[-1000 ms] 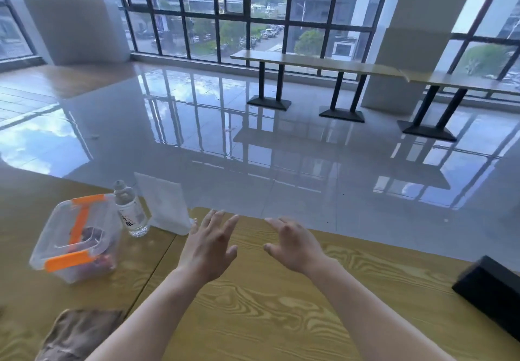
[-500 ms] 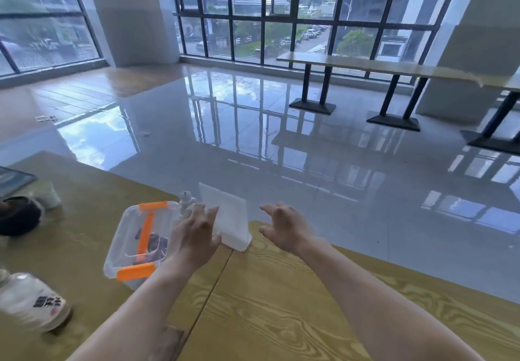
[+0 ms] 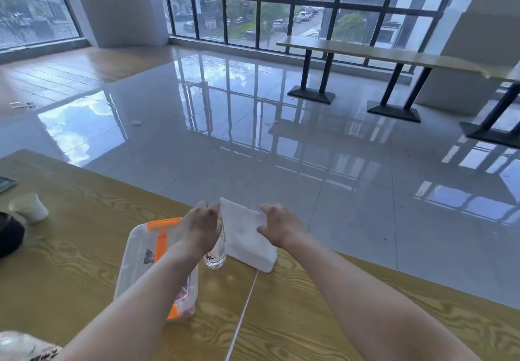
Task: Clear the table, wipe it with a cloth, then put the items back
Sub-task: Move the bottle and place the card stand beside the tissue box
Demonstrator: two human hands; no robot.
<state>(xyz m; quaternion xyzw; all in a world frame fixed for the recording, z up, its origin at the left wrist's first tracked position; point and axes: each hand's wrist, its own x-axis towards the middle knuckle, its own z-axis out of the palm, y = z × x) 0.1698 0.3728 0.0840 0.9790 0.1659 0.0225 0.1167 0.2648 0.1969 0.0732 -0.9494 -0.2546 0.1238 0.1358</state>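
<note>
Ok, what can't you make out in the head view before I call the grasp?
All head view.
Small bottle: top hidden by left hand; grip unclear.
White pack: right edge under gripping right hand.
Clear box: contents blurred, partly behind left forearm.
Dark object: cut off by left edge.
Second bottle: cut off at bottom-left corner.
</note>
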